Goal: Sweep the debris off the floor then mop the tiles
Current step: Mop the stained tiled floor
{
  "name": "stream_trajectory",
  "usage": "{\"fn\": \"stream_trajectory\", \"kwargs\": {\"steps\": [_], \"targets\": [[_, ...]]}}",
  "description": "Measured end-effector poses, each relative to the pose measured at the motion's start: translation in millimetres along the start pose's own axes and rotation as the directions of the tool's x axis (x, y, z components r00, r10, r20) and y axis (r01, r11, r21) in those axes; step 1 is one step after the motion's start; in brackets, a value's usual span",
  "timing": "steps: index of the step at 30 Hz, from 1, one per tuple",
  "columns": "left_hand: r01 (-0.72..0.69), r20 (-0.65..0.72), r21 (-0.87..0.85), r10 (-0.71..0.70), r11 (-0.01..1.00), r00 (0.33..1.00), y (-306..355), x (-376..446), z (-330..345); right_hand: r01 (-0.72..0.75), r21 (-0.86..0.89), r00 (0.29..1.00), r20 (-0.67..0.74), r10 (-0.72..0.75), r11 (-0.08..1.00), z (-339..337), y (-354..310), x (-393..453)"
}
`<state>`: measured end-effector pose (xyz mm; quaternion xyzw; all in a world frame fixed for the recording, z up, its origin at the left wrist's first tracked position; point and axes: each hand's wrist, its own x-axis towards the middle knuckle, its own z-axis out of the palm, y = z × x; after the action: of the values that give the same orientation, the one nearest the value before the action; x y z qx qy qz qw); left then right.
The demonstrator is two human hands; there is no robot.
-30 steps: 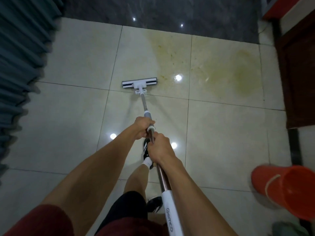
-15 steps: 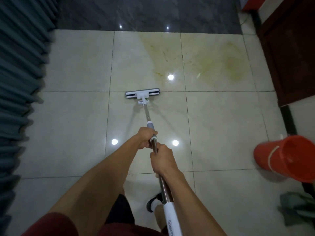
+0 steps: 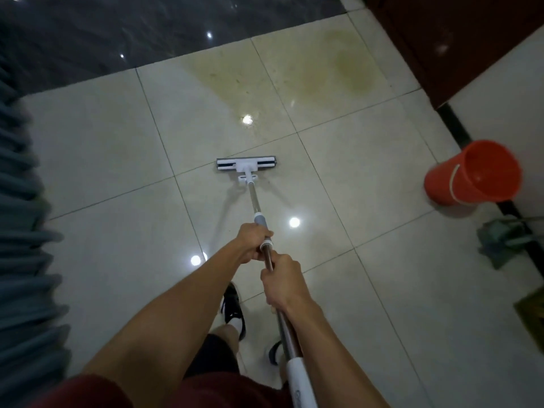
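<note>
— Head camera, starting at the grip: saw the left hand (image 3: 254, 241) wrapped round the grey collar of the long metal mop pole (image 3: 256, 201), fingers curled tight. Saw the right hand (image 3: 282, 282) clenched on the coppery stretch just behind it.

— And further out?

— Found the white flat mop head (image 3: 246, 165) with its dark pad lying flat on the glossy cream floor tiles (image 3: 368, 260), across a grout line. Sat well short of the yellowish stain (image 3: 350, 69) near the dark border.

— Risks from there?

— Might have smeared that stain wider with a dirty pad. Might have slipped on the shiny tiles, with a black-and-white shoe (image 3: 232, 304) planted close behind the pole. Might have clipped the round orange plastic bucket (image 3: 471, 175) on a wide rightward stroke.

— Anything in it?

— Stood upright by the wall, well right of the mop. Couldn't tell whether it held water; made out nothing solid inside. Noted a crumpled green cloth (image 3: 500, 242) just beside it.
</note>
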<state>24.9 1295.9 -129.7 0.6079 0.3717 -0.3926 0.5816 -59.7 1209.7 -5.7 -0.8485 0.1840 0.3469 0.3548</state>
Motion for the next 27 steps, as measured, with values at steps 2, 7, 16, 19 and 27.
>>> {"fn": "stream_trajectory", "kwargs": {"steps": [2,7,16,19,27], "targets": [[0.001,0.012,0.015,-0.001,1.0,1.0,-12,-7,-7,-0.016,-0.001,1.0,-0.012,0.016,1.0,12,1,-12],[-0.008,0.018,0.013,0.008,1.0,1.0,-44,-17,-20,-0.017,0.013,1.0,-0.019,0.017,1.0,37,6,-37],[-0.025,-0.045,0.012,0.026,1.0,0.999,-65,1,-30,-0.026,0.105,0.997,-0.067,0.033,0.994,72,16,-29],[-0.033,-0.051,0.023,0.034,0.999,0.998,-52,13,-31,-0.031,0.135,0.997,-0.072,0.041,0.99,70,14,-12],[-0.046,-0.085,-0.03,0.043,0.998,0.995,11,62,-28,0.007,0.141,0.996,-0.09,0.006,0.99,42,-14,60]]}}
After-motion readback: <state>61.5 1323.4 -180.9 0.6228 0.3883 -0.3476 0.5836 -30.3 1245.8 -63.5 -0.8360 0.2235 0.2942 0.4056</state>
